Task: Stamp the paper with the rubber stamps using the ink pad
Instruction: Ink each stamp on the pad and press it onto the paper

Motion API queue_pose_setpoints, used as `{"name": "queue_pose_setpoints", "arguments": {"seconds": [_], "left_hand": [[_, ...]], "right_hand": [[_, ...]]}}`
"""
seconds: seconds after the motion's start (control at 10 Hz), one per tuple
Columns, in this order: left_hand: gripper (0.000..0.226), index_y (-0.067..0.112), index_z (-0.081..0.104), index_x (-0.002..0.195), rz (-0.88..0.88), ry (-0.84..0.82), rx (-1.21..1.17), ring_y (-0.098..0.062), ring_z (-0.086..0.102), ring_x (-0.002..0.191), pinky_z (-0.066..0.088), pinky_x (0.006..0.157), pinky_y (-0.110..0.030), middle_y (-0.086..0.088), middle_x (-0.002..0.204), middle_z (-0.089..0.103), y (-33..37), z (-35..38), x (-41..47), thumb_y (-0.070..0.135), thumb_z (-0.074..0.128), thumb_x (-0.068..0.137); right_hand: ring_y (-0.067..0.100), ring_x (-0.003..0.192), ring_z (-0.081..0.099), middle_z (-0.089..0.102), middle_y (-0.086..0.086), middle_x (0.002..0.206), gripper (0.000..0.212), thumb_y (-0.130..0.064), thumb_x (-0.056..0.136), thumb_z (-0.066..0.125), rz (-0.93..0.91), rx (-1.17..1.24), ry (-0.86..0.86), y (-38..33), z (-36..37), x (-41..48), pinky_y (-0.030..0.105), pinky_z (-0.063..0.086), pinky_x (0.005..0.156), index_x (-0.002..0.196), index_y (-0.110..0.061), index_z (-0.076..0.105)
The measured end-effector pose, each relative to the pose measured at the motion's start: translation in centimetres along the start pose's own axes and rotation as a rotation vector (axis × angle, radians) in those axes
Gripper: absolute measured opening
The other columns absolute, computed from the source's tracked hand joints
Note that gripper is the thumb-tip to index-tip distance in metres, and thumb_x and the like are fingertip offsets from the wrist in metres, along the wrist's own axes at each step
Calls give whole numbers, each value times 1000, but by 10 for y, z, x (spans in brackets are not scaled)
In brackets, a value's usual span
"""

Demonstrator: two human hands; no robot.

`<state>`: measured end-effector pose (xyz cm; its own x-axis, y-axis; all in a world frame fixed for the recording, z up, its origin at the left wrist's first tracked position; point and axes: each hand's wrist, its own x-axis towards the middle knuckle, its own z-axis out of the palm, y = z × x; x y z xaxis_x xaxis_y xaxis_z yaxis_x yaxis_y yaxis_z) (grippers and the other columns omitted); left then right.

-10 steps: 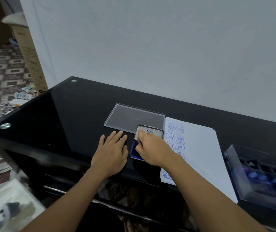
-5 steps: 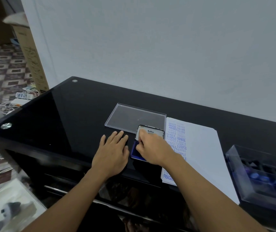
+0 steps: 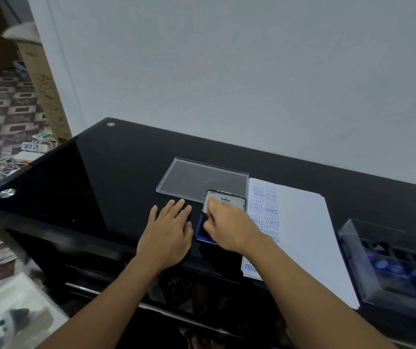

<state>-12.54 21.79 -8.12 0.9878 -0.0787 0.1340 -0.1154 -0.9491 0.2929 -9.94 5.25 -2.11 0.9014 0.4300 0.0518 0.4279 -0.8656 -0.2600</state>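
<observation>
The ink pad [image 3: 201, 229] lies open on the black glass table [image 3: 96, 172]; its blue pad faces up and its white "Artline" lid [image 3: 236, 199] is tipped back. My right hand [image 3: 229, 226] is on the blue pad with fingers curled down, pinching a rubber stamp that the hand hides almost fully. My left hand [image 3: 169, 230] lies flat on the table just left of the pad, fingers straight. The white paper [image 3: 302, 230] lies right of the pad, with blue stamped words down its left side.
A clear plastic lid [image 3: 202, 180] lies flat behind the ink pad. A clear box [image 3: 390, 263] holding several blue-topped stamps stands at the right edge. A white wall runs behind the table. Cables and cardboard boxes are on the floor at left.
Both hands stay where they were: the right on the ink pad, the left flat beside it. Only the view shifts slightly.
</observation>
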Motion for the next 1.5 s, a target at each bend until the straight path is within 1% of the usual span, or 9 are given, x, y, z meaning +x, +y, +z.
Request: {"name": "queue_pose_setpoints", "arguments": {"seconds": [0.3,0.5,0.6,0.7,0.8,1.0,1.2,1.3,1.5], "left_hand": [[53,24,26,156,2,-3,-15,-14,8,153,4,125,-45,6,165,18,0,1,0,38,26,105],[86,24,29,155,14,7,5,-15,12,153,6,124,-46,6,164,22,-1,2,-1,51,-7,83],[80,24,28,156,8,-5,-6,-14,10,153,5,124,-45,6,164,21,0,-1,-1,52,-2,87],[55,24,26,156,-8,-34,-21,-14,8,153,3,124,-45,6,165,18,0,-3,0,41,23,104],[51,24,28,156,-19,-58,-49,-15,9,153,5,124,-46,6,165,19,1,-7,3,35,31,106],[48,21,38,151,-34,-88,-152,-15,10,153,6,123,-48,3,163,24,3,-17,8,29,40,104],[44,21,45,146,-16,-44,-197,-14,18,151,13,121,-51,4,159,33,10,-26,8,28,43,102],[44,21,45,146,-12,-35,-216,-14,19,150,13,121,-49,4,159,33,14,-32,9,28,44,102],[43,20,47,145,50,20,-264,-14,18,150,15,123,-42,3,158,36,31,-45,14,26,44,102]], "right_hand": [[29,75,53,59,8,86,9,-23,95,45,9,-6,5,-1,-1,2,36,39,61,94,-15,42],[26,72,51,54,1,83,10,-22,96,45,-5,-8,58,-3,4,-7,34,38,61,92,-18,37],[27,74,55,56,4,84,9,-22,96,45,-6,-14,37,-2,3,-5,35,41,61,92,-17,38],[30,75,54,58,8,84,9,-22,95,45,4,-21,5,-2,-1,1,36,41,61,93,-14,41],[29,73,51,59,9,85,10,-22,94,45,16,-20,-13,-3,-3,4,35,36,60,94,-13,43],[29,73,54,59,8,84,11,-23,95,45,3,-30,23,-1,2,-1,35,38,60,93,-14,41],[29,72,52,55,5,82,11,-23,95,46,-12,-4,59,1,4,-4,35,37,60,91,-16,39],[29,76,53,57,5,85,9,-24,94,46,14,44,19,2,-1,-2,36,38,61,94,-15,43],[22,80,59,64,1,84,11,-27,95,46,166,254,54,22,-36,-10,38,50,72,92,-19,51]]}}
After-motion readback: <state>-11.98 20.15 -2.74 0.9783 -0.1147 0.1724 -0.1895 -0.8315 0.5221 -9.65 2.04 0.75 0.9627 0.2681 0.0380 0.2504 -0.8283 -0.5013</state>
